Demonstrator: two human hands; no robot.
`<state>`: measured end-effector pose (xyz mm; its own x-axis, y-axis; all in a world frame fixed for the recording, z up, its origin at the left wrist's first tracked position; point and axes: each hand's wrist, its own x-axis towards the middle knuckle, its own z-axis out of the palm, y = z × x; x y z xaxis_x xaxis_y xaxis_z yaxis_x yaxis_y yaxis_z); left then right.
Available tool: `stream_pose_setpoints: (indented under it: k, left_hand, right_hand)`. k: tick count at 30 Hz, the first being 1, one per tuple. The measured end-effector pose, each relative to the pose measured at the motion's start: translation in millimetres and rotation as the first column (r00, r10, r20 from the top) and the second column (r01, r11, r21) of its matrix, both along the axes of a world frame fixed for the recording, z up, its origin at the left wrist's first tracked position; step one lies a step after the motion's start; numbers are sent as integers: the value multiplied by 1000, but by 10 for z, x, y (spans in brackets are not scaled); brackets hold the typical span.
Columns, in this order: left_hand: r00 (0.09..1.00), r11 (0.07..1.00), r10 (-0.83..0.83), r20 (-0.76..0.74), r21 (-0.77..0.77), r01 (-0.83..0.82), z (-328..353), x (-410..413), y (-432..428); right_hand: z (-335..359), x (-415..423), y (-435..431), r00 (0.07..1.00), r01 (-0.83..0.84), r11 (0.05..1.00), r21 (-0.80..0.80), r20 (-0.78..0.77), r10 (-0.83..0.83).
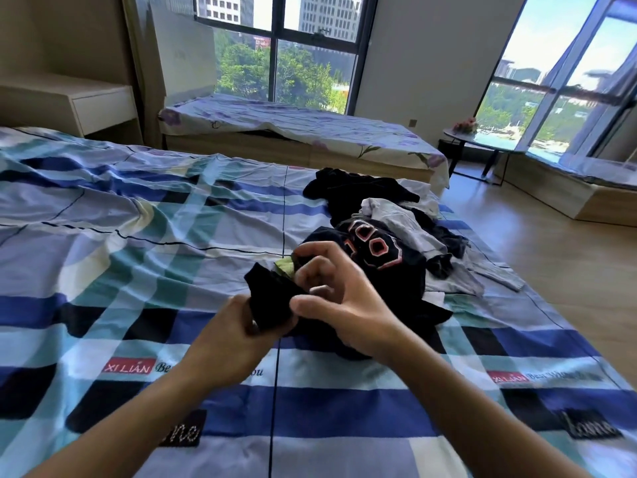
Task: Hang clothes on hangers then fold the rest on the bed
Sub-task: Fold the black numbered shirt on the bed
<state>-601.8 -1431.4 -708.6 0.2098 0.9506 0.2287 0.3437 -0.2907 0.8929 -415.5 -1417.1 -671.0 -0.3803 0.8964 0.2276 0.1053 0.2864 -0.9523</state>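
Contact partly hidden: black cloth garment [272,298] gripped by left hand [234,336] fingers, pinched by right hand [344,305] fingers. Behind it: rumpled clothes pile [396,222] on blue checked bed [138,236].

Bright daylight through the window [310,74] at top centre and another at upper right; sky blown out there. Even light on the bed [138,236], shadows soft. The dark clothes [396,281] crush to near-black, little detail. Heavy wide-angle bending at edges. Lower right smeared, print there barely readable.
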Motion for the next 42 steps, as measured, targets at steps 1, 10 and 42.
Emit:
stream_pose_setpoints:
  k: [1, 10, 42]
  left_hand:
    - [1000, 1000, 19, -12, -24, -20, 6, -44, 0]
    - [863, 934, 339, 373, -247, -260, 354, -607, 140]
    - [894, 922, 229, 386, -381, -71, 199, -318, 5]
  right_hand:
    - [-26, 92, 47, 998, 46, 998, 40, 45, -48]
    - [-708, 835, 384, 378, -10, 1000, -26, 926, 28]
    - [-450, 267, 132, 591, -157, 980, 121, 807, -5]
